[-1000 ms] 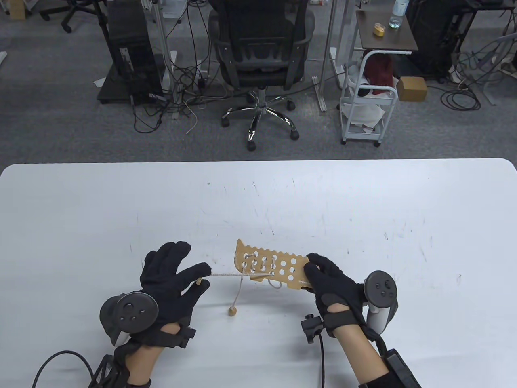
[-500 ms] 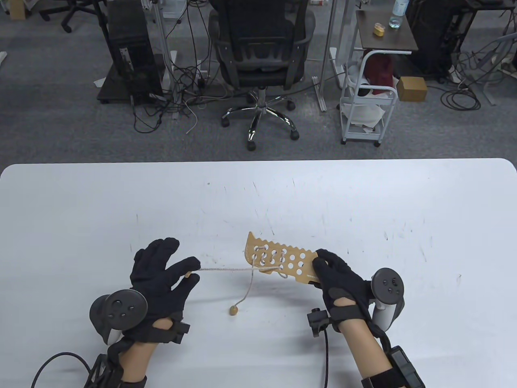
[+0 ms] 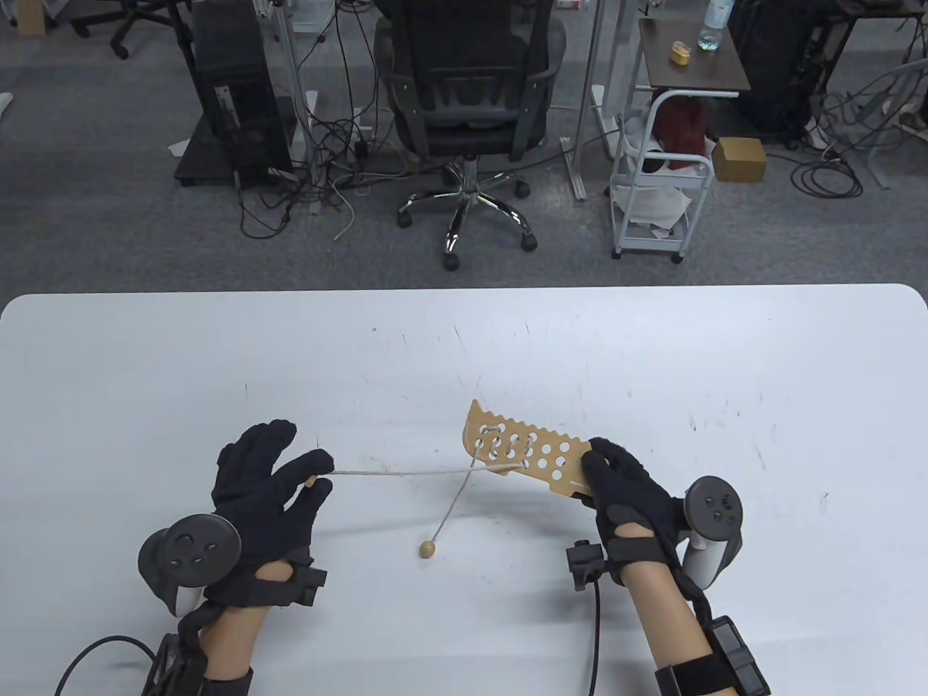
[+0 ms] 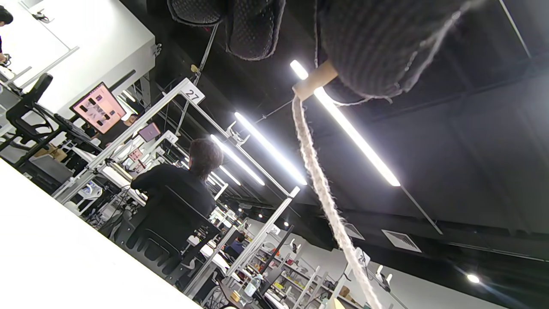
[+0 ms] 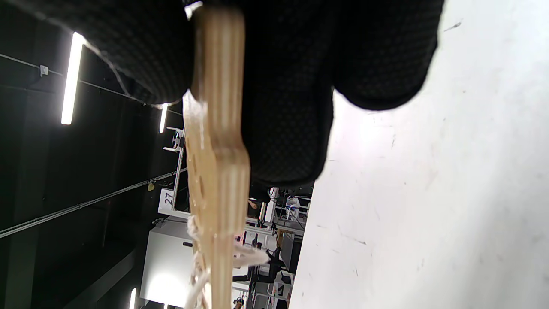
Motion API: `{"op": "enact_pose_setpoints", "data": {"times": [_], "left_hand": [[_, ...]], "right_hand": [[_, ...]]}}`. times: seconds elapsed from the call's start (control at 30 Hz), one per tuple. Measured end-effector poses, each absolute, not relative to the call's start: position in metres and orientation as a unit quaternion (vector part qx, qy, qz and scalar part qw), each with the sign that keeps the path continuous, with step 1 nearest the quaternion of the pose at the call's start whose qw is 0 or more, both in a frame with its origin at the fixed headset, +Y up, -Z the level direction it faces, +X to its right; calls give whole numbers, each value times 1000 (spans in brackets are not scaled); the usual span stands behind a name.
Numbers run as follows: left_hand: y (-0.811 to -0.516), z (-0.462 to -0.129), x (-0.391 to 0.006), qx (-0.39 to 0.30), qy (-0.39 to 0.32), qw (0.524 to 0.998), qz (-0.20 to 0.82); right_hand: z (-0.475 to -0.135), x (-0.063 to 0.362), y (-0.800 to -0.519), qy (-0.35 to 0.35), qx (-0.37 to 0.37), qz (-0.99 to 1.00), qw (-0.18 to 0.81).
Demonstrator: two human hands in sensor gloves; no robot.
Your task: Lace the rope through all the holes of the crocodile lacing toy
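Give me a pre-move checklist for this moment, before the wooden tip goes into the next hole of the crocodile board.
1. Left hand pinches the rope's wooden tip: ok.
2. Right hand grips the crocodile board at its right end: ok.
3. Rope pulled straight between tip and board: ok.
4. Stopper bead end hangs free of the working line: ok.
5. All holes threaded: not ok, holes on the right stand empty.
6. Which hole comes next: cannot tell.

Bright even overhead light – ceiling tubes (image 4: pixel 343 124) glare – near fingers blurred
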State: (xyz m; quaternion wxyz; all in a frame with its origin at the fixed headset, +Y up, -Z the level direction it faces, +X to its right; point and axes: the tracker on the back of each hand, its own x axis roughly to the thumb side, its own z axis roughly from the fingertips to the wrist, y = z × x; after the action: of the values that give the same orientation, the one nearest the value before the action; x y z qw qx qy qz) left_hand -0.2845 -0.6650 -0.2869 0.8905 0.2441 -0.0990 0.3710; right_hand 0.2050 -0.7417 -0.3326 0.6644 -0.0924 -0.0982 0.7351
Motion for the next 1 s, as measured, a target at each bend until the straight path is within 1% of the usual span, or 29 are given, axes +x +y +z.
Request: {"op": "enact_pose_setpoints", "data": {"times": [0.27,0.5,0.73,1.0], "left_hand": [[-664,-288,-299,257,-76,883,385],[-663,-288,-308,262,-62,879,394],[-666,-290,-302,251,-70,877,404],[-672,-293,-286,227,-102,885,394]], "right_hand": [[-336,216,-748,-106,-120,736,658],[-338,220,-750,-111,-128,734,658],[-334,213,-743,-119,-112,737,656],[-329,199,-737,-114,-81,742,656]]}}
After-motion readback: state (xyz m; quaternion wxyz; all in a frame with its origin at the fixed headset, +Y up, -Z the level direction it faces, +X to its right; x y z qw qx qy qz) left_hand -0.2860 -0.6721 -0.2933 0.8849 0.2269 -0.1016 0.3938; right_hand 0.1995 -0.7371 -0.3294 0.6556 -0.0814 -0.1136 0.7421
